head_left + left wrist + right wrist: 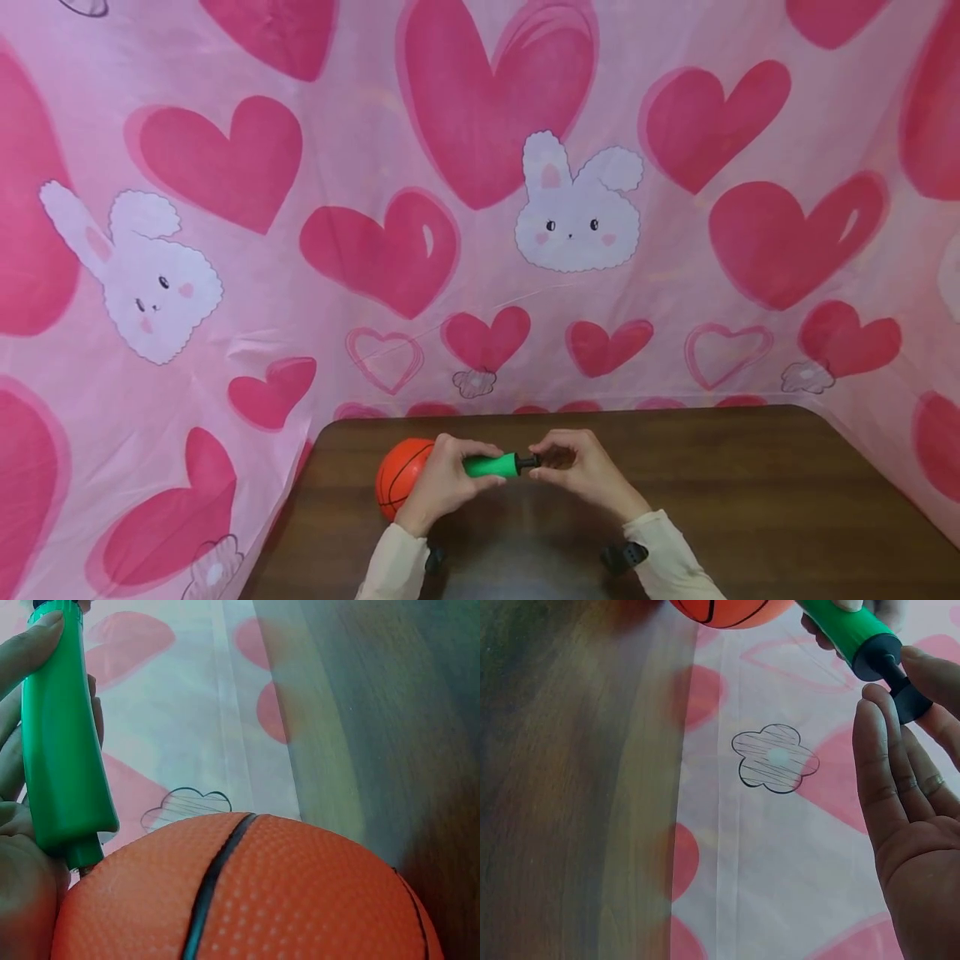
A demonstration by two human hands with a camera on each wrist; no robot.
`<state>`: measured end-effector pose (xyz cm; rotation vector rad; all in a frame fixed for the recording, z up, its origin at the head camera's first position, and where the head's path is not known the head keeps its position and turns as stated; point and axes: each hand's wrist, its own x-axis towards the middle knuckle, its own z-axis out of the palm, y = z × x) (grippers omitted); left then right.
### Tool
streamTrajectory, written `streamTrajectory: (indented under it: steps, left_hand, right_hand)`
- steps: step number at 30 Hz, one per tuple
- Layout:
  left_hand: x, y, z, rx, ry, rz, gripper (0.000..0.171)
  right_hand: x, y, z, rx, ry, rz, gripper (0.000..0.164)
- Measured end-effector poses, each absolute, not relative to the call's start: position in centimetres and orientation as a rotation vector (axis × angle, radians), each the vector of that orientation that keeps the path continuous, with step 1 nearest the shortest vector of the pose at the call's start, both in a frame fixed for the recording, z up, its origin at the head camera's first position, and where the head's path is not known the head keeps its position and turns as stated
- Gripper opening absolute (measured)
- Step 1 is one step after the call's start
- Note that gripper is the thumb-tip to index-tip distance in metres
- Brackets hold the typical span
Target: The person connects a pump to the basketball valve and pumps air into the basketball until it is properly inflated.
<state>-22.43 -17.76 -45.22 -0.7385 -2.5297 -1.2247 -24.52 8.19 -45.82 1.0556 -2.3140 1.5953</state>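
My left hand (pixel 444 483) grips the green barrel of a small hand pump (pixel 493 466), which lies roughly level above the table. At the pump's other end, the fingers and thumb of my right hand (pixel 588 468) pinch the black handle (pixel 910 702), with a short length of black rod showing. An orange toy basketball (pixel 300 889) with black lines sits beside my left hand, partly behind it in the head view. In the left wrist view the pump's narrow nozzle (pixel 85 853) meets the ball's edge; whether its thin metal tip is inside the ball is hidden.
Below the hands is a dark wooden table (pixel 750 500) with rounded far corners. A pink cloth (pixel 480 283) printed with hearts and rabbits hangs behind and along the sides. Dark wrist devices (pixel 624 557) are worn at the cream sleeves.
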Motion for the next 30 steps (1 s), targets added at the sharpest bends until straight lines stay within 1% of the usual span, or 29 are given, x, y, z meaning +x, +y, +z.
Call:
streamTrajectory:
  steps: [7,15,30]
  left_hand:
    - [-22.3,-18.1,-45.5,-0.721,-2.548,-1.277,0.033]
    - [-22.6,-18.3,-45.4,-0.757,-2.52,-1.258,0.032]
    - [-22.6,-18.2,-45.5,-0.733,-2.555,-1.246,0.032]
  right_hand:
    - [-24.1,8.1,-45.7,1.04,-2.326,1.598,0.025]
    - [-24.1,8.8,-45.3,1.054,-2.28,1.558,0.027]
    - [-23.7,15.4,-44.8,0.968,-2.266,1.515,0.027]
